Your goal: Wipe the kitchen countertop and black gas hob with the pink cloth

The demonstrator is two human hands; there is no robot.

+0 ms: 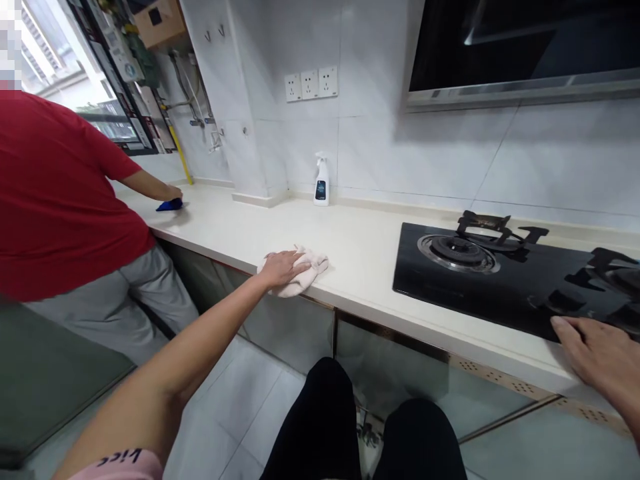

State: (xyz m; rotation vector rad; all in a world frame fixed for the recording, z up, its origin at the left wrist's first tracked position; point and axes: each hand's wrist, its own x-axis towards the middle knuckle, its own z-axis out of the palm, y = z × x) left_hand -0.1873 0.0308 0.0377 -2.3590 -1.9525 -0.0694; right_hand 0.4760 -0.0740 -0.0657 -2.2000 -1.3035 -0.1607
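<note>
My left hand (283,269) presses a pale pink cloth (313,261) onto the front edge of the cream countertop (350,237). Its fingers lie over the cloth, which bunches around them and hangs slightly past the edge. On the right, my right hand (597,350) rests at the counter's front, thumb and fingers apart, touching the near edge of the black gas stove (450,293). Nothing shows in that hand.
A person in a red shirt (60,193) stands at left, one hand on a blue cloth (170,205). A white spray bottle (321,181) stands against the wall. One loose pan support (495,230) sits at the stove's back. A range hood (525,80) overhangs.
</note>
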